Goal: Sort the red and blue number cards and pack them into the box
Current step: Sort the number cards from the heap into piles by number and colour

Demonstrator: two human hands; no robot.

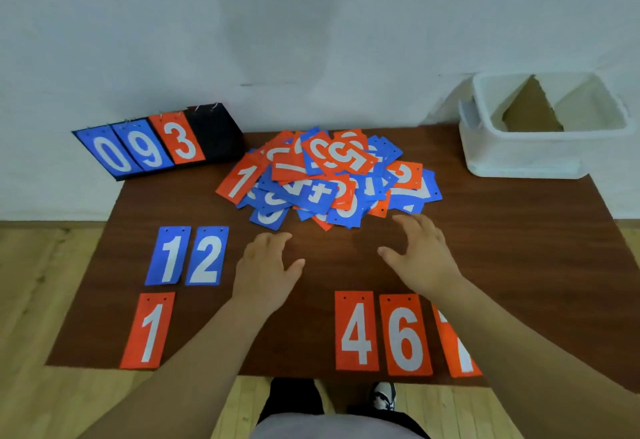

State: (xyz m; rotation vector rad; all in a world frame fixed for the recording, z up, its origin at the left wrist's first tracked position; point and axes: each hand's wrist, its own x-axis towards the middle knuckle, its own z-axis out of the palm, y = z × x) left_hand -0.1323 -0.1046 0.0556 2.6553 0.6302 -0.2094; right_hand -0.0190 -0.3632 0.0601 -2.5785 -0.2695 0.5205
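Table [519, 265], sorting in progress.

- Left hand [266, 265] and right hand [419, 258]: both spread, fingers relaxed, holding nothing, just short of the near edge of the pile [329, 179]. Cannot tell if the palms touch the table. Likely poised to draw the next cards.
- Pile: red and blue cards mixed, many upside down; readable digits include 1, 5, 4.
- Laid out flat, digits upright: blue 1 [168, 255] beside blue 2 [207, 255]; red 1 [148, 329] below them; red 4 [356, 331], red 6 [405, 334] and a red card [457, 345] partly under the right forearm, probably 7. Gaps look reserved for missing numbers, one row per colour.
- Scoreboard [156, 148] at far left reads 0, 9, 3.
- White box [540, 161], far right: no cards visible inside, only cardboard pieces. Packing not yet begun.
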